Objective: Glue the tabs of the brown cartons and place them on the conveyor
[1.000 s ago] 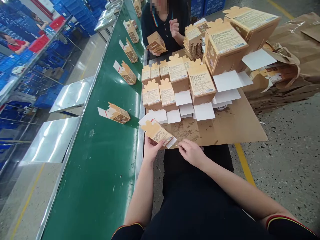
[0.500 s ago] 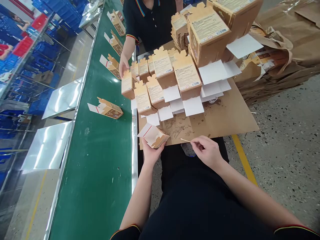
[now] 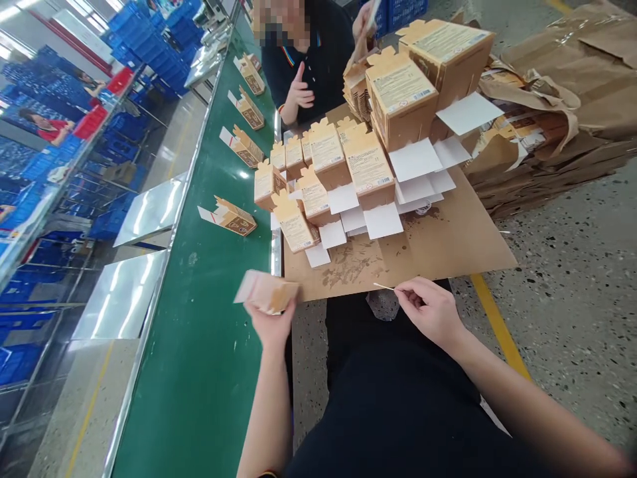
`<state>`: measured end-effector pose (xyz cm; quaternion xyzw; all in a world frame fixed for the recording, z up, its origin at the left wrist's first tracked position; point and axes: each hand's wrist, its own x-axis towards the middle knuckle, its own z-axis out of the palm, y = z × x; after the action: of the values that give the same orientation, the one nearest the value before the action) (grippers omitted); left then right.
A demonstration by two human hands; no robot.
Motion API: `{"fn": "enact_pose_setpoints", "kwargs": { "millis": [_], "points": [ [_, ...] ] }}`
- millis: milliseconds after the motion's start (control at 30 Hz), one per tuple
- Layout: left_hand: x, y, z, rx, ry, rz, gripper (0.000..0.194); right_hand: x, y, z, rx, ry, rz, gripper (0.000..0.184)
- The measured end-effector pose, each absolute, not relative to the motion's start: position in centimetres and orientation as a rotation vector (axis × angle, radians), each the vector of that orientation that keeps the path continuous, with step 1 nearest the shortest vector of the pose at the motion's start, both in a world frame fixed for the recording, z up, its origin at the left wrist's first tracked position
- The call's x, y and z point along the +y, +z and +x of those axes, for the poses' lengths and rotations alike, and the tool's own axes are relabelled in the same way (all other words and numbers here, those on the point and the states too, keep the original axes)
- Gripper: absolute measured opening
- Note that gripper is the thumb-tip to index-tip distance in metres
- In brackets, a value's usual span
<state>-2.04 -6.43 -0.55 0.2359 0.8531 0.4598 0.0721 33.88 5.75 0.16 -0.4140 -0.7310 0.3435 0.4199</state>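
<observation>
My left hand (image 3: 271,325) grips a small cardboard box (image 3: 269,292) with its flaps up, blurred by motion, over the edge of the green conveyor belt (image 3: 199,372). Between the pinched fingers of my right hand (image 3: 428,305) is a cotton swab (image 3: 383,286), its tip pointing left near the front edge of the cardboard-covered table (image 3: 438,245). Beyond my hands, several open boxes with printed labels stand close together; the nearest box (image 3: 296,229) leans a little. White flaps (image 3: 383,220) stick out from their near sides.
Opposite me, a co-worker's hand (image 3: 298,93) is raised and the other holds something pale. Several open boxes (image 3: 233,216) stand in a row on the belt. Brown paper-like sheets (image 3: 557,133) are piled at right. Metal shelves (image 3: 124,292) jut from the belt's far side.
My left hand has carried the box leftward from the table's front edge to over the belt. The co-worker's hand has let go of a box and lifted back. My right hand keeps the swab.
</observation>
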Motion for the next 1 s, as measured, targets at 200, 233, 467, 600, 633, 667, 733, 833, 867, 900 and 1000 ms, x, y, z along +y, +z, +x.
{"fn": "enact_pose_setpoints", "kwargs": {
  "millis": [200,233,467,600,633,667,733,833,867,900,1000],
  "points": [
    [-10.0,0.9,-11.9,2.569,1.699,0.591,0.101,6.8,0.6,33.9,-1.788,0.838,-1.055,0.02],
    [-10.3,0.8,-12.7,2.557,1.666,0.555,0.102,7.0,0.7,33.9,-1.791,0.846,-1.056,0.021],
    [-12.7,-1.1,-10.5,2.861,1.787,0.583,0.083,9.0,1.7,37.4,-1.715,0.625,-1.251,0.02],
    [-7.9,-0.2,-7.2,2.443,1.98,0.988,0.053,12.3,1.7,41.1,-1.662,0.405,-1.355,0.015],
    [-5.6,0.3,-6.6,2.278,1.963,0.946,0.05,13.3,1.7,41.7,-1.656,0.363,-1.362,0.015],
    [-3.0,0.7,-6.2,2.126,1.916,0.851,0.048,14.4,1.9,42.0,-1.655,0.329,-1.367,0.015],
    [2.2,1.4,-5.5,1.895,1.777,0.597,0.047,16.5,2.3,42.2,-1.673,0.296,-1.389,0.014],
    [7.8,1.4,-4.7,1.732,1.587,0.381,0.055,19.1,3.2,41.5,-1.771,0.31,-1.449,0.01],
    [8.7,1.3,-4.4,1.704,1.557,0.373,0.059,19.7,3.5,41.2,-1.821,0.315,-1.468,0.01],
    [9.1,1.1,-4.2,1.674,1.542,0.388,0.062,20.3,3.8,40.9,-1.878,0.32,-1.484,0.009],
    [8.1,0.7,-3.8,1.536,1.53,0.494,0.063,22.1,4.2,40.0,-2.064,0.338,-1.523,0.009]
  ]
}}
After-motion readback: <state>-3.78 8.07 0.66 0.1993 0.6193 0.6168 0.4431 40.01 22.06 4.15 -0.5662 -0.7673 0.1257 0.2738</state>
